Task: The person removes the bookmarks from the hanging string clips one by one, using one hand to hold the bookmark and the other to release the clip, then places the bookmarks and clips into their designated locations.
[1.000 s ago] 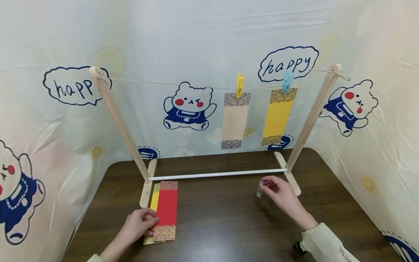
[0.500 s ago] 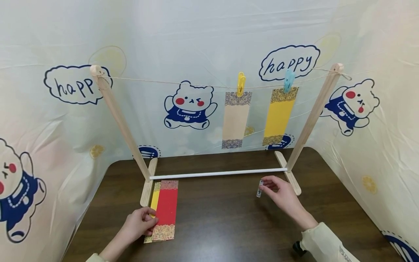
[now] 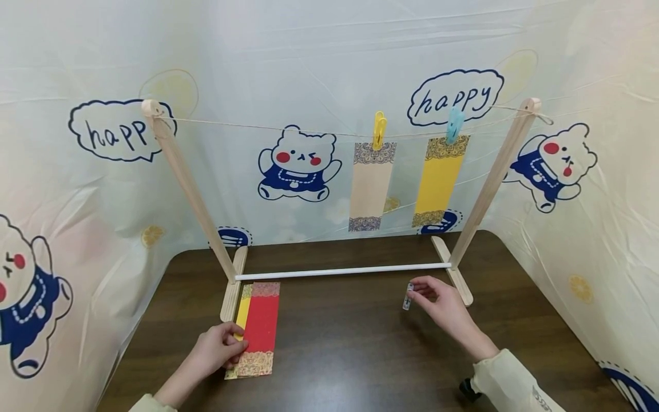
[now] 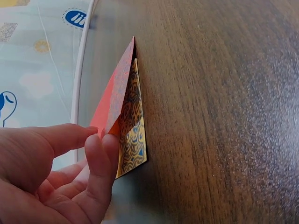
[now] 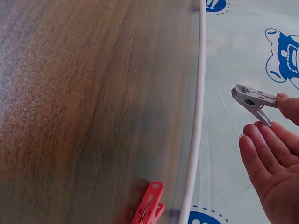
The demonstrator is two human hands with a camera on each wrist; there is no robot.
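Note:
In the head view my left hand (image 3: 218, 348) pinches the left edge of a red card (image 3: 261, 323) with patterned ends. Under it lies a yellow card (image 3: 243, 312), partly hidden. The left wrist view shows the red card (image 4: 117, 88) bent up between thumb and fingers, apart from the patterned card (image 4: 133, 140) beneath. My right hand (image 3: 444, 306) holds a small grey clothespin (image 3: 408, 297) above the table at right. Seen from the right wrist, this clothespin (image 5: 254, 100) has its handle between thumb and fingers. A red clothespin (image 5: 149, 203) lies on the table there.
A wooden rack (image 3: 190, 189) with a white crossbar (image 3: 340, 271) stands on the brown table (image 3: 329, 343). From its string hang a beige card (image 3: 372, 186) under a yellow clothespin (image 3: 379, 130) and a yellow card (image 3: 440, 183) under a blue clothespin (image 3: 455, 125).
The near end of the red card has shifted very slightly left with my left hand. My right hand stays nearly still with the grey clothespin.

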